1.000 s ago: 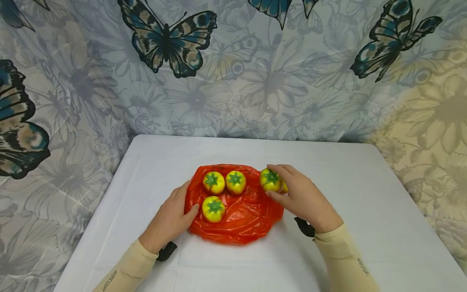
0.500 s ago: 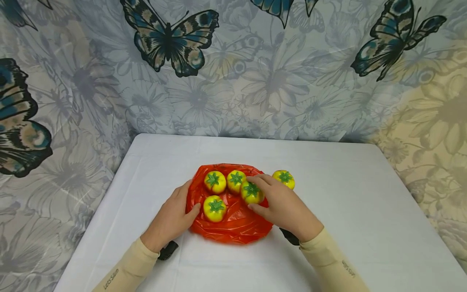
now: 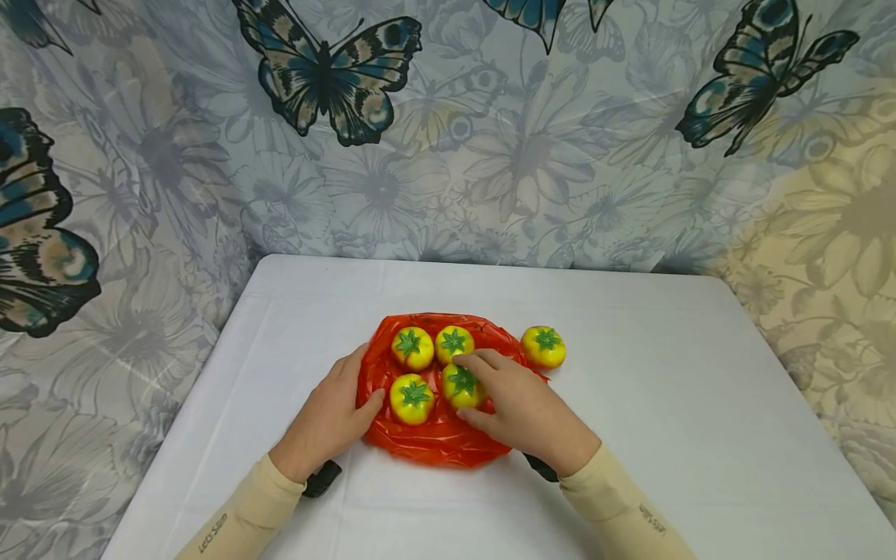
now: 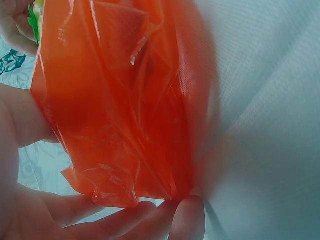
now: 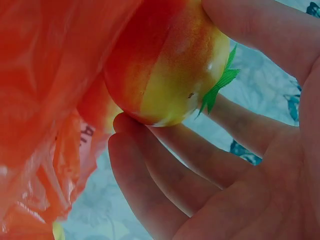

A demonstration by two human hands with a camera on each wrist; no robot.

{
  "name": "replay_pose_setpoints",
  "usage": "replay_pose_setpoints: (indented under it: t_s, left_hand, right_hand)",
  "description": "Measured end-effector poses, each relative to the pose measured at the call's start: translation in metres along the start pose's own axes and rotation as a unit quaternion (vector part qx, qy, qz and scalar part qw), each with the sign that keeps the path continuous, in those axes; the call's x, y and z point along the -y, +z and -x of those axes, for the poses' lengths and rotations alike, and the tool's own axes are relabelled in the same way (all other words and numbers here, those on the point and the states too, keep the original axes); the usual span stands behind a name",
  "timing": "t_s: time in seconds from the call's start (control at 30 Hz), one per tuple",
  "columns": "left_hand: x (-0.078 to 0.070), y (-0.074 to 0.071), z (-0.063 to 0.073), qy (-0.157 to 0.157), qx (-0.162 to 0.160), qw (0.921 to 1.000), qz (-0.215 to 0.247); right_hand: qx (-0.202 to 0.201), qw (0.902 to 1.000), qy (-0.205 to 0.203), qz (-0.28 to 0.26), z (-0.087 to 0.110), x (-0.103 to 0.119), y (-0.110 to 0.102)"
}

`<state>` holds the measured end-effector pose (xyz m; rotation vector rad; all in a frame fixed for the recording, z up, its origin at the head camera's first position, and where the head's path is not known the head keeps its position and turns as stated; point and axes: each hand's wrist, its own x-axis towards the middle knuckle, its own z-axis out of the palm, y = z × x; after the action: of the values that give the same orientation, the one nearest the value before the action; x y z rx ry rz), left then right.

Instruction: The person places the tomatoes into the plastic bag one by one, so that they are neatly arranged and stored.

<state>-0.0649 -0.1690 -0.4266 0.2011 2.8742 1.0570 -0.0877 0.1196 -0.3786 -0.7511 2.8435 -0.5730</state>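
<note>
A crumpled red plastic bag point(image 3: 448, 447) lies on the white table. My left hand point(image 3: 332, 416) holds its left side, thumb over the edge and fingers along the outer side, as the left wrist view shows. My right hand point(image 3: 525, 404) grips a yellow-red tomato point(image 3: 462, 386) with a green star-shaped leaf top, thumb on one side and fingers on the other. In the right wrist view this tomato point(image 5: 170, 65) is against the red plastic. Three like it sit on the bag: a back left tomato point(image 3: 412, 348), a back middle tomato point(image 3: 453, 342) and a front left tomato point(image 3: 411, 399).
One more tomato point(image 3: 544, 347) stands on the table just beyond the bag's right edge. The white tablecloth point(image 3: 700, 404) spreads around the bag. Behind the table hangs a butterfly-and-flower patterned cloth point(image 3: 525, 155). A dark wrist mount point(image 3: 322, 479) sits under the left wrist.
My right hand has carried its tomato leftward from the bag's right edge to beside the front left one. The tomato at the right is now uncovered. My left hand stays at the bag.
</note>
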Motion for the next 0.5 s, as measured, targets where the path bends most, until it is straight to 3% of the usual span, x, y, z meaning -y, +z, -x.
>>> replay_pose_setpoints:
  t_s: [0.5]
  left_hand:
    - [-0.0003, 0.0002, -0.0004, 0.0, -0.003, 1.0, -0.001]
  right_hand:
    - [0.012, 0.9998, -0.016, 0.008, -0.0011, 0.0036, 0.005]
